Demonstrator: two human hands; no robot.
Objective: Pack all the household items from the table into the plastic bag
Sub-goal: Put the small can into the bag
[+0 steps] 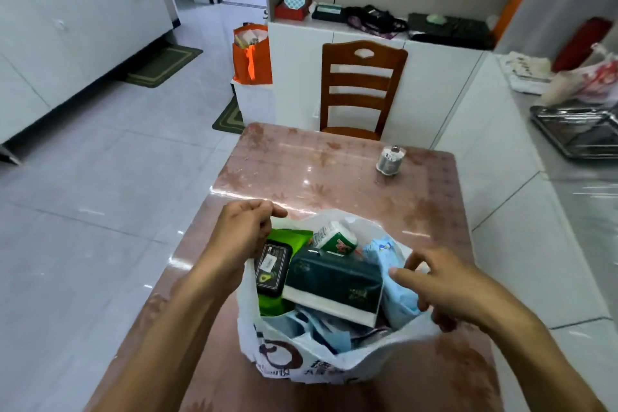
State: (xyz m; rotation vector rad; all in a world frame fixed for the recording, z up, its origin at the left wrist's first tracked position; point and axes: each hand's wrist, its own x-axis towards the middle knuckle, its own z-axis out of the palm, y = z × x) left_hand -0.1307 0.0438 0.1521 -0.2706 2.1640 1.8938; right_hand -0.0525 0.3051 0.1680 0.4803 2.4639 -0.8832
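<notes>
A white plastic bag (311, 358) with dark print stands open on the pink table (321, 170). Inside lie a dark green tissue pack (334, 281), a black wipes pack (271, 269) on a green packet (289, 237), a white and green bottle (336, 237) and a light blue pack (391, 278). My left hand (242, 231) grips the bag's left rim. My right hand (448, 288) holds the right rim with curled fingers. A small silver spool (389, 160) stands alone at the table's far right.
A wooden chair (359, 90) faces the table's far end. White cabinets (485, 150) run along the right side, with a metal tray (578, 130) on the counter. An orange bag (252, 53) sits on a low white stand at the left.
</notes>
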